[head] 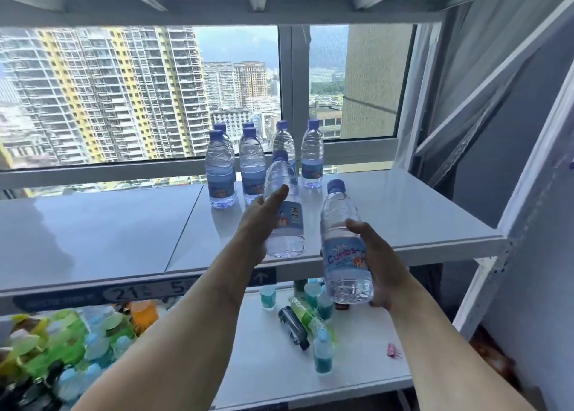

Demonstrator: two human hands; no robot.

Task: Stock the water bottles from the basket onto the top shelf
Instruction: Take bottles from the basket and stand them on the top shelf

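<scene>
glossy grey shelf (93, 239) before a high-rise window (139, 93) — each hand's fingers clamped on a water bottle, left hand (261, 221), right hand (383, 264)

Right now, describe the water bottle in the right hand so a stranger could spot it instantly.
Find the grey top shelf before the window. At its front edge, the right hand grips a clear, blue-capped water bottle. Unlike the other bottles, it hangs off the shelf, with red "Cunbs" lettering facing the camera.

Probably a stockroom: labelled metal shelving (341, 264) holding drinks.
</scene>
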